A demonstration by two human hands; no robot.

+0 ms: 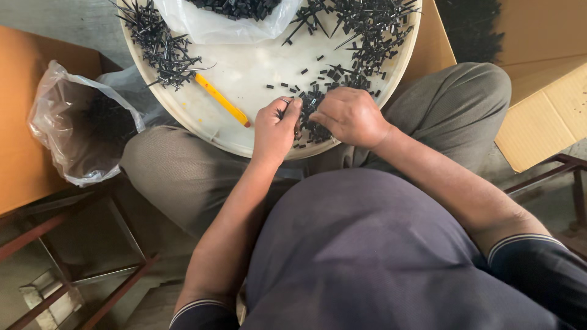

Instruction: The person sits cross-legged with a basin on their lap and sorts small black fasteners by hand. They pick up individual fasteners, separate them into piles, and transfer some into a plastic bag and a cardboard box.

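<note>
At my left I've got a clear plastic bag [79,131], mouth open and crumpled, with a dark heap of small black parts showing through its film, sitting against an orange-brown cardboard box [24,122]. At the top, on the far rim of the round white tray, there's a second clear plastic bag [226,24], also holding black pieces. On my right, a tan corrugated cardboard box [544,91] with its flaps open. I see no labels, signs or screens anywhere here.
</note>
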